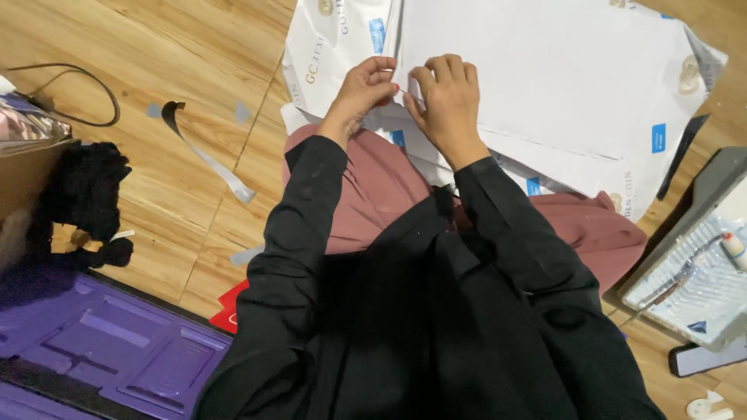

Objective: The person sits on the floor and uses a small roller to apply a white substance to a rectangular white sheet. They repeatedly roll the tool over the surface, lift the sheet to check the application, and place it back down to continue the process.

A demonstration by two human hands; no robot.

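Floorboards (pixel 194 47), pale wood, fill the scene w/ the person sitting on them, black sleeves and a dusty-pink skirt (pixel 373 194) over the knees. Far centre-right: big white paper sheets (pixel 560 78), overlapped, spread flat so the near edge lies within arm's reach, just past the knees. Near left: purple moulded tray (pixel 117 350) w/ empty recesses; above it a dark fabric bundle (pixel 85 194). Near right: grey tray (pixel 692 272) holding a tool and a small bottle, parked beside the person, prob. for easy grabbing. Far left: strip of white tape backing (pixel 210 155) and a black cable (pixel 78 93), both well apart from the hands.

Left hand (pixel 362 89) and right hand (pixel 447 97) meet at the near edge of the sheets, nearly touching. Both are curled tight, fingertips pinched together on something thin, maybe a needle or pin (pixel 411 96) – too small to tell. Wrists rest low by the paper, which looks to steady the fine pinch.
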